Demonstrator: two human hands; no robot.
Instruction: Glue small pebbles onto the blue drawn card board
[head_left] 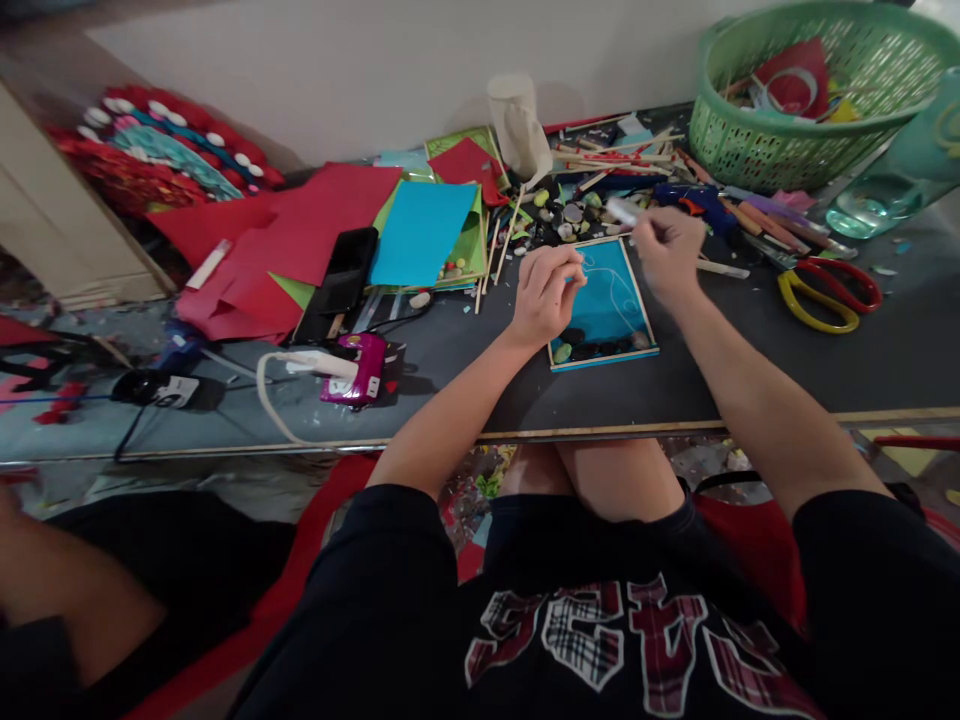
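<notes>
Head view: cluttered dark table (750,370), white wall (360,70)

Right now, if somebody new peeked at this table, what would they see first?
Probably the two hands in the middle: the left hand rests on a blue framed card, and the right hand holds a white stick. Next, the green basket at the far right and red paper spread on the left.

The dark counter (750,380) has a pale front edge. Centre: a blue card (611,300), lying flat. Behind the card: pebbles (566,215) and sticks (622,155). Right: scissors (825,290); a green basket (810,150) at the back corner. Left: overlapping red paper (300,230) and a blue sheet (420,230), then a magenta device (358,368) near the front edge.
</notes>
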